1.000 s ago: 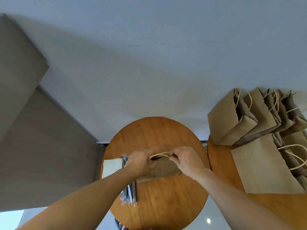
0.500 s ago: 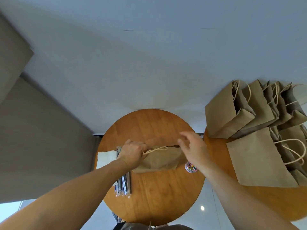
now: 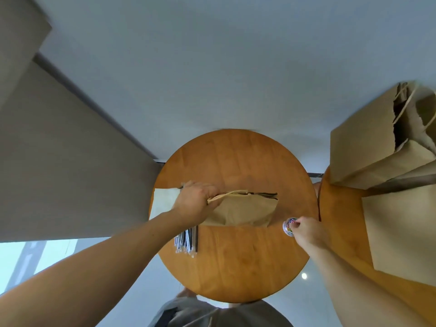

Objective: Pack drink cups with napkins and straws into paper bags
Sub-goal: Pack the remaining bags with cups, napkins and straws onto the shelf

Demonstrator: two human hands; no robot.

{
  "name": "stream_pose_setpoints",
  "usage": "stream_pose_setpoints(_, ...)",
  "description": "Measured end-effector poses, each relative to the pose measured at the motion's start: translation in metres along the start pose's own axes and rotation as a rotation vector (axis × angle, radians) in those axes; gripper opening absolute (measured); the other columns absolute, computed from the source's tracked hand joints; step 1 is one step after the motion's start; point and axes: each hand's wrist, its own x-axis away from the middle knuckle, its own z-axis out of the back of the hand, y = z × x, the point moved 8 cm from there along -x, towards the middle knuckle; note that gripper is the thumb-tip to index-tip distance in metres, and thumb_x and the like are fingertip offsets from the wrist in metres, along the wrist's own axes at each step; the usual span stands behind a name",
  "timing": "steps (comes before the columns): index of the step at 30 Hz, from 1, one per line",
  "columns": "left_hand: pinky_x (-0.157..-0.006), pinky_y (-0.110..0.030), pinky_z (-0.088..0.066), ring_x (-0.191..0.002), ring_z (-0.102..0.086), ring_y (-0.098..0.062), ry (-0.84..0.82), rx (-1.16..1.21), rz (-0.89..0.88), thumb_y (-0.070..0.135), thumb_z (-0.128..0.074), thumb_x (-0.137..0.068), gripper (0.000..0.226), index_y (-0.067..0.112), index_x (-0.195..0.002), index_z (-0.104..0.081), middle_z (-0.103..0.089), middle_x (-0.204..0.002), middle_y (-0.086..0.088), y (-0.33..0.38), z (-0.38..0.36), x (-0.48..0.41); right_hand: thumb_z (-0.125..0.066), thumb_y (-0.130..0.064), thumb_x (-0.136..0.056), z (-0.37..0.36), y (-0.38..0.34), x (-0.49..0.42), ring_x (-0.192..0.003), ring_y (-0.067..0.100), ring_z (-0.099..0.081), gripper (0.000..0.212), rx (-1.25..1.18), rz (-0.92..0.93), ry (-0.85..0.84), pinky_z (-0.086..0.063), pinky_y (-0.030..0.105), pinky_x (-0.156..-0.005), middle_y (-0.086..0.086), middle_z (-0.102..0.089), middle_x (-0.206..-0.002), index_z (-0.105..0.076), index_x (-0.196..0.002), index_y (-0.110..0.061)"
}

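Left grip [image 3: 195, 201] seemingly round paper bag [image 3: 243, 211] handle

The left hand [image 3: 195, 201] and the right hand [image 3: 306, 232] are at the ends of two long, bare arms. At the near edge, between the arms, the person wears a grey top [image 3: 224, 315]. It has a darker patch on its left side.

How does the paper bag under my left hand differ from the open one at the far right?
The held paper bag has its mouth pressed nearly flat; the far-right paper bag gapes open. The left hand grips the first at its handle; nothing touches the second. Both are brown paper with cord handles.
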Motion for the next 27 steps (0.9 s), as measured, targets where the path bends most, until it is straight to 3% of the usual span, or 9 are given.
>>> stream_pose_setpoints(3, -0.076, -0.039, -0.043, -0.065, -0.048, -0.014, 0.021, 0.023, -0.005, 0.021, -0.065, -0.094, 0.017, 0.011, -0.082, -0.071, -0.049, -0.068, 0.013, 0.003, 0.003, 0.001, -0.051, -0.038, -0.097, -0.005, -0.002, -0.008, -0.056, 0.011, -0.051, 0.033, 0.063, -0.056, 0.028, -0.051, 0.027, -0.054, -0.004, -0.054, -0.062, -0.056, -0.068, -0.023)
stream_pose_setpoints(6, -0.079, -0.042, -0.045, -0.068, -0.051, -0.016, 0.016, 0.018, 0.019, 0.023, -0.063, -0.095, 0.018, 0.012, -0.087, -0.074, -0.049, -0.070, 0.014, 0.004, 0.003, 0.001, -0.051, -0.039, -0.097, -0.010, -0.001, -0.008, -0.053, 0.011, -0.051, 0.039, 0.075, -0.087, 0.044, -0.037, 0.022, -0.048, -0.003, -0.055, -0.059, -0.053, -0.062, -0.021)
stream_pose_setpoints(9, -0.076, -0.040, -0.045, -0.066, -0.047, -0.011, 0.022, 0.032, 0.009, 0.023, -0.063, -0.095, 0.018, 0.012, -0.089, -0.075, -0.048, -0.069, 0.016, 0.009, 0.005, 0.000, -0.051, -0.038, -0.096, -0.014, 0.000, -0.011, -0.053, 0.013, -0.055, 0.041, 0.046, -0.101, 0.052, -0.047, 0.026, -0.055, -0.001, -0.058, -0.057, -0.058, -0.060, -0.019)
stream_pose_setpoints(14, -0.060, -0.019, -0.027, -0.053, -0.038, 0.006, 0.082, 0.066, 0.015, 0.019, -0.067, -0.094, 0.021, 0.017, -0.073, -0.068, -0.035, -0.056, 0.026, 0.010, 0.009, -0.002, -0.053, -0.038, -0.096, -0.017, 0.003, -0.007, -0.067, 0.018, -0.060, 0.028, -0.042, -0.108, 0.024, -0.055, 0.032, -0.066, -0.001, -0.062, -0.070, -0.066, -0.081, -0.019)
stream_pose_setpoints(17, -0.059, -0.019, -0.025, -0.054, -0.036, 0.009, 0.073, 0.059, -0.001, 0.018, -0.067, -0.093, 0.020, 0.016, -0.073, -0.069, -0.033, -0.058, 0.029, 0.012, 0.008, -0.002, -0.060, -0.038, -0.094, -0.009, 0.004, 0.001, -0.070, 0.018, -0.060, 0.012, -0.173, -0.094, 0.074, -0.054, 0.032, -0.064, -0.005, -0.059, -0.072, -0.065, -0.092, -0.027)
stream_pose_setpoints(19, -0.059, -0.020, -0.026, -0.054, -0.038, 0.006, 0.061, 0.053, -0.001, 0.021, -0.066, -0.094, 0.021, 0.016, -0.073, -0.069, -0.037, -0.058, 0.026, 0.010, 0.006, -0.002, -0.064, -0.033, -0.092, 0.002, 0.004, 0.010, -0.062, 0.012, -0.056, 0.006, -0.319, -0.079, 0.131, -0.050, 0.028, -0.057, -0.009, -0.057, -0.067, -0.063, -0.089, -0.027)
stream_pose_setpoints(22, -0.066, -0.031, -0.039, -0.063, -0.052, -0.010, 0.011, 0.054, 0.040, 0.028, -0.062, -0.096, 0.021, 0.016, -0.083, -0.073, -0.059, -0.068, 0.013, 0.003, 0.000, -0.001, -0.068, -0.020, -0.091, 0.022, -0.007, 0.030, -0.064, 0.007, -0.058, 0.015, -0.581, -0.001, 0.197, -0.047, 0.024, -0.054, -0.015, -0.060, -0.069, -0.059, -0.080, -0.027)
stream_pose_setpoints(25, -0.065, -0.031, -0.034, -0.062, -0.048, -0.014, 0.004, 0.070, 0.067, 0.031, -0.061, -0.097, 0.023, 0.018, -0.081, -0.072, -0.052, -0.065, 0.012, 0.003, 0.001, 0.000, -0.072, -0.018, -0.089, 0.052, -0.028, 0.061, -0.070, 0.009, -0.064, 0.016, -0.720, 0.135, 0.226, -0.047, 0.015, -0.059, -0.013, -0.063, -0.079, -0.060, -0.099, -0.023)
stream_pose_setpoints(27, -0.063, -0.029, -0.030, -0.060, -0.048, -0.014, -0.014, 0.067, 0.079, 0.034, -0.060, -0.097, 0.024, 0.020, -0.080, -0.070, -0.052, -0.063, 0.010, 0.004, 0.001, -0.002, -0.071, -0.018, -0.090, 0.070, -0.047, 0.085, -0.071, 0.010, -0.067, 0.016, -0.744, 0.267, 0.217, -0.050, 0.014, -0.059, -0.009, -0.067, -0.081, -0.060, -0.099, -0.026)
